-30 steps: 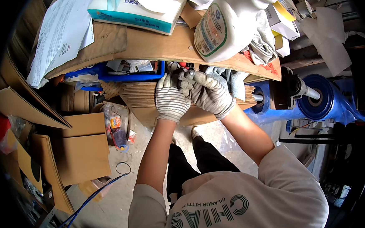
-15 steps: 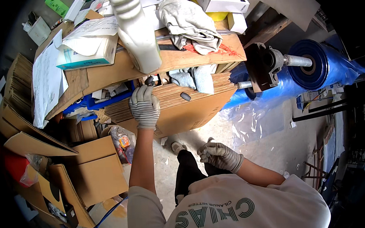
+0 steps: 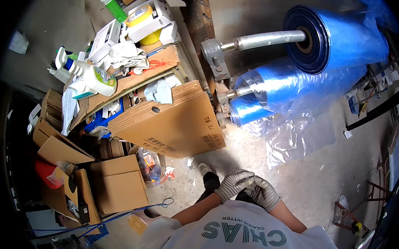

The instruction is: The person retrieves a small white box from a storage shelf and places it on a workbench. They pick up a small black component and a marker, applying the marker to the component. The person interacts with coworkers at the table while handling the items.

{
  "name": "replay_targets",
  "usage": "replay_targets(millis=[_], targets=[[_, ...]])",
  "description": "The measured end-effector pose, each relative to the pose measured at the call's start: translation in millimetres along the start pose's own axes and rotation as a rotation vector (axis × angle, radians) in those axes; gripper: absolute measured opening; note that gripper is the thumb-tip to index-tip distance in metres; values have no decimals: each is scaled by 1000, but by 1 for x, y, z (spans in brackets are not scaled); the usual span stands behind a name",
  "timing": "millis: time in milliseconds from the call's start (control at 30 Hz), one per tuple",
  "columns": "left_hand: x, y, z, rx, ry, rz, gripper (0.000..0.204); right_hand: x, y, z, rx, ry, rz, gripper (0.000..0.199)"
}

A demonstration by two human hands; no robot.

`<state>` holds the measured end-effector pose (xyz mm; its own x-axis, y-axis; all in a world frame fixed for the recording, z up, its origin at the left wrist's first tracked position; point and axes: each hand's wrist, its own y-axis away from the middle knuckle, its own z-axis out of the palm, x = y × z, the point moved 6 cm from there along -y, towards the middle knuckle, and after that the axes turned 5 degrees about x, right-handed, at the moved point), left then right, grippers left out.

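Both my hands wear grey-and-white striped work gloves and meet close together in front of my body. My left hand (image 3: 234,185) comes in from the left with its fingers curled toward the other hand. My right hand (image 3: 264,194) is closed beside it, fingers bent inward. Whatever lies between the fingers is hidden. Farther off, beyond the hands, leans a stack of flat cardboard sheets (image 3: 181,128). A small dark oval piece (image 3: 155,110) rests on the stack's upper edge, near a pale blue cloth (image 3: 159,91).
A wooden workbench (image 3: 131,85) carries a white spray bottle (image 3: 89,77), a rag (image 3: 129,55) and boxes. Blue plastic film rolls (image 3: 340,38) sit on metal shafts at right. Open cardboard boxes (image 3: 116,186) stand at left, with a blue cord (image 3: 136,208) across them.
My left hand has left the cardboard stack's edge and drawn back to my right hand. The view has swung rightward, showing more of the film rolls.
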<state>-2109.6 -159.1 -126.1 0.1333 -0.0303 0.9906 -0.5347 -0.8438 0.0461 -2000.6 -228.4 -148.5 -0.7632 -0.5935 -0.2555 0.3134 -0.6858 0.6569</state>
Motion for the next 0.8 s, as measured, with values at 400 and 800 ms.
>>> replay_targets(millis=[400, 800], targets=[[65, -73, 288, -261, -125, 67, 22, -109, 159, -191, 138, -380, -389, 28], [68, -180, 474, -707, -100, -18, 16, -221, 233, -343, 662, -108, -812, 28]])
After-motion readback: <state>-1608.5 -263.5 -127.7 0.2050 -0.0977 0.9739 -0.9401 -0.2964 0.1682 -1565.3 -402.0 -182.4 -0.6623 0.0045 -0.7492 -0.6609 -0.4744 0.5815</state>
